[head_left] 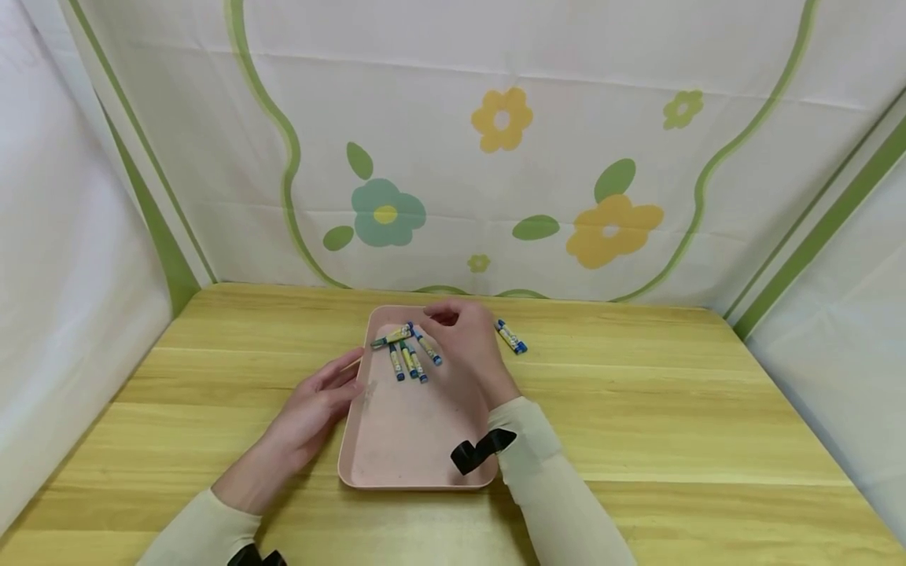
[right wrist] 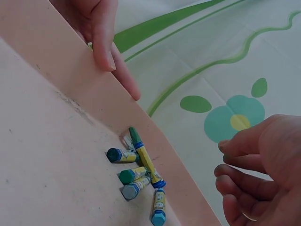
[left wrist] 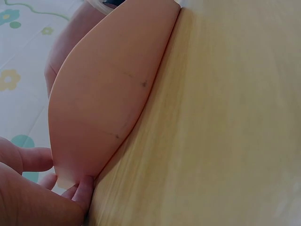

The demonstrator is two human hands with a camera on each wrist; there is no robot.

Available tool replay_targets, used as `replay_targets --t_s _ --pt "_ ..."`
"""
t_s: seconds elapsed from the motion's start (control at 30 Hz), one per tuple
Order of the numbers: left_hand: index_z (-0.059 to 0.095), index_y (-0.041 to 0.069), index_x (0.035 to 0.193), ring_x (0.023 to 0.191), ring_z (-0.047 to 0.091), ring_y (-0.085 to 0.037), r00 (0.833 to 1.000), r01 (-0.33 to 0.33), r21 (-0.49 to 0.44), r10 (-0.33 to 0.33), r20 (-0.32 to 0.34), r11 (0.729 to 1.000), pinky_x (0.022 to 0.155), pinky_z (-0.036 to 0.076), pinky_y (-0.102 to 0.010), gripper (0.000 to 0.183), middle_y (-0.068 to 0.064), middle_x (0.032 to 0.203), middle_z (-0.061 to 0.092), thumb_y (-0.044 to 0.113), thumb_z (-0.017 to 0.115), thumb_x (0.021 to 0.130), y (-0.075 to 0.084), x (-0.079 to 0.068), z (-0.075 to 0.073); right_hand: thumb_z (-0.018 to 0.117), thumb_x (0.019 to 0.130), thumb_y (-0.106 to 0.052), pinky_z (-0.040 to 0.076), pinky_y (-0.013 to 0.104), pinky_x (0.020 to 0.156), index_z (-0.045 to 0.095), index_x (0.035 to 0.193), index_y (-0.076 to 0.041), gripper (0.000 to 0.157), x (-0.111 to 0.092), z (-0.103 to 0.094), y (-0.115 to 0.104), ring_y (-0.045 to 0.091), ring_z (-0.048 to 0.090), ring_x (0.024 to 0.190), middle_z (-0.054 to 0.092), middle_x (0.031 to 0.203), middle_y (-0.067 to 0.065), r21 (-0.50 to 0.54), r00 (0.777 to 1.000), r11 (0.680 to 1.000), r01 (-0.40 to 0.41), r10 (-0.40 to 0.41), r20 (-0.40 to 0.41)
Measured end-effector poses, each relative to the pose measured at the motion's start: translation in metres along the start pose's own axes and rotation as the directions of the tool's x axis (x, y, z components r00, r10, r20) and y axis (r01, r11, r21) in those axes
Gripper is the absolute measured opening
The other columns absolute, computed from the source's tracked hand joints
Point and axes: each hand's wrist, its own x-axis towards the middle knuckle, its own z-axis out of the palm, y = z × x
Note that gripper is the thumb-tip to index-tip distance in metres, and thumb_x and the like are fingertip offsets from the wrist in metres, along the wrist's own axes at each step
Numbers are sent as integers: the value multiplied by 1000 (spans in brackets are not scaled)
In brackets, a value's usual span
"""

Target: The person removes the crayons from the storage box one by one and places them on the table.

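Note:
A pink tray [head_left: 410, 448] lies lengthwise on the table, with several short wax crayons [head_left: 427, 347] in blue-and-yellow wrappers loose in its far half. My left hand [head_left: 307, 413] holds the tray's left side; in the right wrist view the thumb [right wrist: 102, 47] overlaps the rim while the other fingers stay outside. Over the tray's far right part is my right hand [head_left: 467, 338]. Its fingers bend loosely, and nothing shows between thumb and fingertips in the right wrist view. One green crayon [right wrist: 142, 153] leans across others near the tray wall.
To the right of the tray, more crayons [head_left: 511, 336] lie close together on the wooden table [head_left: 672, 424]. A white cloth [head_left: 439, 47] printed with flowers hangs behind the table, and plain white cloth panels stand at both sides.

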Motion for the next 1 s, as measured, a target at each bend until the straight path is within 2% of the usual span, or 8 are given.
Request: replay_targets --t_s 0.2,0.43,0.73,0.9,1.0 --pt "31 18 169 160 32 -28 1000 4 3 -4 1 1000 101 48 -12 64 -10 177 26 11 53 109 3 0 1 80 97 -25 60 32 82 82 117 -12 24 5 4 -2 19 70 96 78 106 1 -4 996 996 -87 87 22" --pt "30 18 169 161 31 -27 1000 12 -1 -12 -1 1000 97 48 -9 64 -11 177 26 10 53 109 3 0 1 79 97 -23 60 32 82 82 115 -12 21 6 10 -6 20 69 97 77 108 3 22 992 992 -123 123 13" --pt "30 18 169 160 32 -27 1000 8 -3 -8 2 1000 98 48 -10 65 -10 177 26 10 54 109 3 0 1 80 97 -19 62 32 83 82 116 -11 22 5 19 6 19 70 97 77 107 3 40 987 986 -161 161 -8" --pt "30 17 169 160 31 -27 1000 4 -7 -4 3 1000 98 48 -10 65 -11 177 26 9 53 109 3 0 1 80 95 -14 59 30 77 84 109 -10 15 7 26 15 19 67 93 77 102 3 -28 990 991 -134 133 -35" --pt "30 16 169 160 31 -27 1000 4 -12 -4 2 1000 98 49 -10 65 -11 177 26 9 53 109 3 0 1 80 94 -11 59 32 79 84 106 -9 13 7 27 18 19 66 92 77 101 4 -78 992 990 -120 117 -48"
